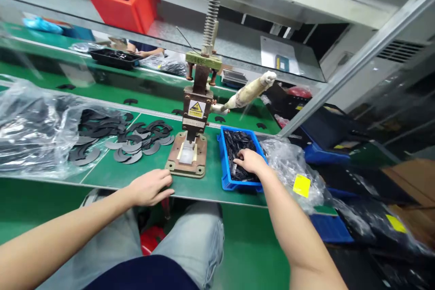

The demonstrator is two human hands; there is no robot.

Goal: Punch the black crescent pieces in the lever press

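Note:
A small hand press with a spring on top and a wrapped lever handle stands on the green bench. My left hand rests on the bench edge just left of the press base, fingers curled loosely with nothing visible in them. My right hand reaches into a blue tray of small black parts, fingers bent down among them; whether they grip one is hidden. A pile of flat black crescent-shaped pieces lies left of the press.
A clear plastic bag of black parts lies at far left, another bag with a yellow label at right. A red bin sits on the upper shelf. Another person's arm and a black tray are across the bench.

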